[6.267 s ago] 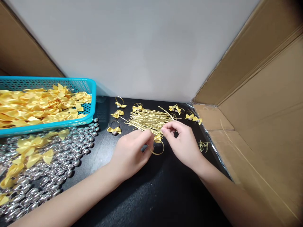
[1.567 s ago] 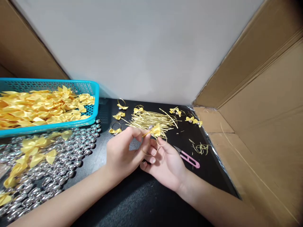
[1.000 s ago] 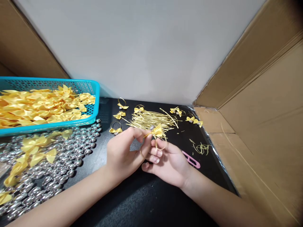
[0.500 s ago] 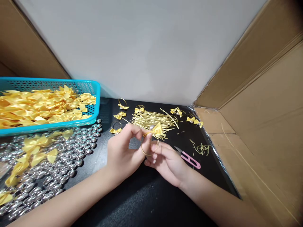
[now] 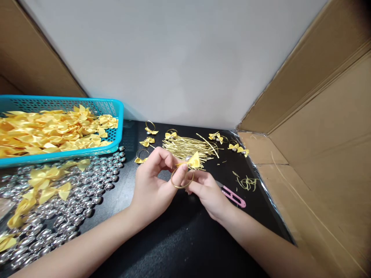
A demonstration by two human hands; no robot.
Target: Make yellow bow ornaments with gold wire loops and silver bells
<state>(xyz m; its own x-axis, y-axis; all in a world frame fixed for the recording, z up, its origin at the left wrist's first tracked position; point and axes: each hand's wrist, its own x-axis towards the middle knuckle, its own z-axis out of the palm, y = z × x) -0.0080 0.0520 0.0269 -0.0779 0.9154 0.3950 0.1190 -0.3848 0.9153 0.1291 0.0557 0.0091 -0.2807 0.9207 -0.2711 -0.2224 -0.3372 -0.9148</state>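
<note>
A yellow ribbon bow [image 5: 193,160] with a silver bead [image 5: 188,158] is pinched between the thumb and forefinger of my left hand [image 5: 155,183]. From the bow a gold twist-tie loop [image 5: 180,187] hangs down in front of my left thumb. My right hand [image 5: 209,193] is closed at the right side of that loop, its fingertips together on the loop and partly hidden behind it. Just beyond both hands lies a pile of gold twist ties [image 5: 188,146].
At left a blue basket [image 5: 121,127] holds many yellow bows, with silver beads [image 5: 58,222] spread before it. Pink thread snips [image 5: 234,196] and wire scraps [image 5: 247,182] lie at right. Several finished-looking bows with loops [image 5: 150,130] lie around the pile. Cardboard walls [image 5: 324,112] stand at right.
The loop has turned to lie flatter and rounder below the bow. My right hand has shifted slightly up and inward, its fingers now bunched closer behind the loop.
</note>
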